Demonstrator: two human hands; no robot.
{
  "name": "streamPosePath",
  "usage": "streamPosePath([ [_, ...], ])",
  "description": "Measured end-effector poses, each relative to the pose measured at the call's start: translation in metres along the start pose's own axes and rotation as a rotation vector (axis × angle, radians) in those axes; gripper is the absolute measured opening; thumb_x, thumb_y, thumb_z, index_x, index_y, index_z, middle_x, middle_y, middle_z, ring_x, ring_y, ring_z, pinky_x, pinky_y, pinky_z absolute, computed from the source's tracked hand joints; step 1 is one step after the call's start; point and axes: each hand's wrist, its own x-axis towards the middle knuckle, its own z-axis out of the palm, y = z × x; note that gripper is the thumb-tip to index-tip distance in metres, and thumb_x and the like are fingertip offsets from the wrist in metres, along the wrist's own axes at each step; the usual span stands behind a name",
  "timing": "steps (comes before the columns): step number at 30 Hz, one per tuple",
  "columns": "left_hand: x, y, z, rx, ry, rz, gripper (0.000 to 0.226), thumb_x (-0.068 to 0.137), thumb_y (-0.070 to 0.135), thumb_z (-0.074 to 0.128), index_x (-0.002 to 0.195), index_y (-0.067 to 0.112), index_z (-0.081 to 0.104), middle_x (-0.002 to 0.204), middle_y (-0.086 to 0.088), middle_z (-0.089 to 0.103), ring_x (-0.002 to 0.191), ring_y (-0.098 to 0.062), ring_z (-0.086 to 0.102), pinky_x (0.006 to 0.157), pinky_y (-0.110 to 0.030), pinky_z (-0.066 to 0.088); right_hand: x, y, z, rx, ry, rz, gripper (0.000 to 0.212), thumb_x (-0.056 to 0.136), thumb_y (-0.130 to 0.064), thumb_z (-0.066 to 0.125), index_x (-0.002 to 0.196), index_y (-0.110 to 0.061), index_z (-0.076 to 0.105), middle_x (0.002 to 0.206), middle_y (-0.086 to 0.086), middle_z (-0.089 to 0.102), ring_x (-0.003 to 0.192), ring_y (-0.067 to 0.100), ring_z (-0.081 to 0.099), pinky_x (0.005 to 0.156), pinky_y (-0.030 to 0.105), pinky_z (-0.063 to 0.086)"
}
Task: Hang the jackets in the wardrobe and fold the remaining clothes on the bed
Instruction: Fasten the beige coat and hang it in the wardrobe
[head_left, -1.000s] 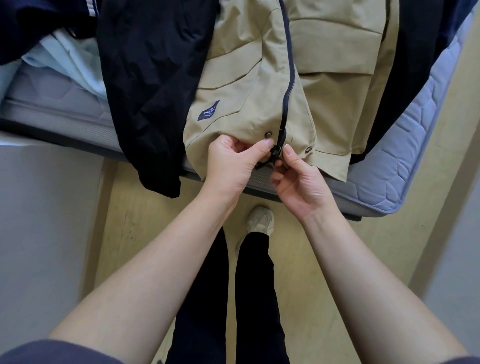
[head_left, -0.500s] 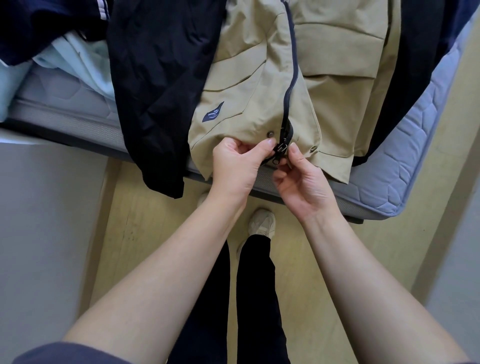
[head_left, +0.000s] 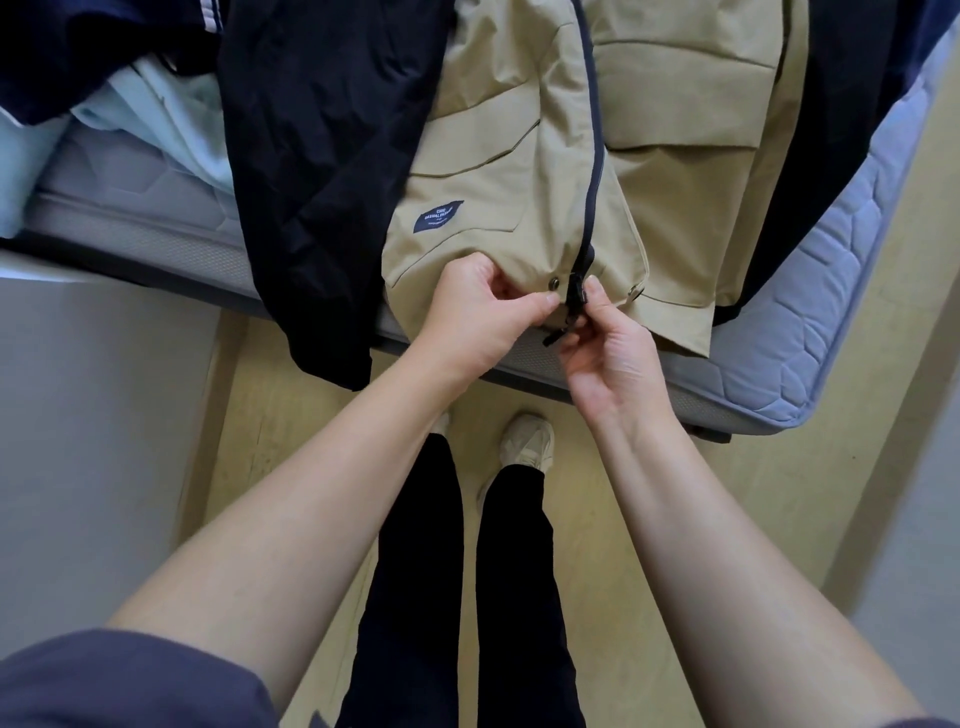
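A beige jacket (head_left: 524, 156) with a dark zipper (head_left: 591, 171) lies on the bed (head_left: 810, 332), its hem hanging over the near edge. My left hand (head_left: 470, 322) pinches the hem just left of the zipper, beside a metal snap (head_left: 554, 282). My right hand (head_left: 610, 353) pinches the zipper slider at the bottom of the track. A black jacket (head_left: 317, 171) lies to the left of the beige one and drapes over the bed's edge.
Light blue clothes (head_left: 156, 114) and a dark navy garment (head_left: 78, 47) lie on the bed's left part. Another dark garment (head_left: 852, 119) lies right of the beige jacket. My legs and shoes (head_left: 527, 441) stand on the yellowish floor; a grey wall is left.
The camera has shifted slightly. Both hands stay at the zipper's lower end, my right fingers having worked slightly at the slider. The jackets lie as before.
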Motion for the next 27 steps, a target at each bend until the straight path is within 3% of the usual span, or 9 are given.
streamPosePath([
  [7, 0.01, -0.003, -0.005, 0.035, -0.085, -0.019, 0.002, 0.085, 0.009, 0.068, 0.084, 0.01, 0.069, 0.068, 0.002, 0.069, 0.059, -0.008, 0.06, 0.062, -0.021, 0.051, 0.002, -0.004, 0.0, -0.098, -0.012, 0.023, 0.005, 0.088, -0.01, 0.063, 0.087, -0.008, 0.067, 0.083, 0.002, 0.065, 0.057, 0.005, 0.049, 0.046, 0.014, 0.038],
  [12, 0.012, -0.01, -0.002, 0.246, -0.117, 0.024, 0.017, 0.088, 0.014, 0.065, 0.072, 0.011, 0.067, 0.065, 0.0, 0.067, 0.057, -0.012, 0.059, 0.069, -0.031, 0.053, 0.005, -0.007, -0.005, -0.124, 0.027, 0.008, 0.01, 0.089, -0.009, 0.063, 0.08, -0.007, 0.067, 0.07, 0.0, 0.064, 0.052, 0.004, 0.05, 0.046, 0.014, 0.039],
  [14, 0.013, -0.01, -0.001, 0.289, -0.135, 0.003, 0.02, 0.089, 0.016, 0.066, 0.068, 0.014, 0.065, 0.065, 0.001, 0.067, 0.055, -0.011, 0.059, 0.07, -0.032, 0.053, 0.003, -0.009, -0.008, -0.194, 0.016, 0.04, 0.011, 0.09, -0.014, 0.062, 0.094, -0.004, 0.067, 0.08, 0.004, 0.066, 0.06, 0.007, 0.055, 0.047, 0.015, 0.04],
  [16, 0.013, -0.01, -0.002, 0.311, -0.145, -0.026, 0.02, 0.088, 0.019, 0.066, 0.069, 0.014, 0.066, 0.067, -0.001, 0.068, 0.057, -0.012, 0.06, 0.074, -0.035, 0.054, -0.001, -0.014, -0.012, -0.314, 0.02, 0.111, 0.022, 0.093, -0.025, 0.061, 0.107, -0.008, 0.066, 0.09, 0.004, 0.069, 0.066, 0.009, 0.061, 0.047, 0.016, 0.042],
  [21, 0.012, 0.001, -0.009, 0.376, -0.151, -0.077, 0.025, 0.087, 0.025, 0.067, 0.078, 0.003, 0.07, 0.073, -0.012, 0.07, 0.065, -0.017, 0.061, 0.079, -0.04, 0.053, -0.02, -0.033, -0.011, -0.557, -0.077, 0.326, 0.026, 0.095, -0.039, 0.054, 0.099, -0.017, 0.066, 0.088, -0.002, 0.074, 0.053, 0.004, 0.058, 0.044, 0.015, 0.041],
  [24, 0.011, 0.008, -0.013, 0.439, -0.157, -0.105, 0.026, 0.085, 0.03, 0.07, 0.068, 0.011, 0.065, 0.061, 0.002, 0.065, 0.058, -0.008, 0.057, 0.063, -0.028, 0.049, -0.031, -0.041, -0.004, -0.679, -0.112, 0.37, 0.021, 0.093, -0.036, 0.058, 0.09, -0.017, 0.067, 0.073, -0.007, 0.07, 0.046, 0.001, 0.053, 0.042, 0.012, 0.04],
  [27, 0.01, 0.013, -0.015, 0.535, -0.137, -0.116, 0.035, 0.083, 0.035, 0.072, 0.059, 0.016, 0.053, 0.047, 0.012, 0.049, 0.04, 0.001, 0.042, 0.042, -0.014, 0.031, -0.037, -0.046, 0.011, -0.745, -0.121, 0.429, 0.018, 0.093, -0.035, 0.059, 0.086, -0.02, 0.067, 0.061, -0.011, 0.062, 0.044, 0.001, 0.05, 0.039, 0.011, 0.037],
])
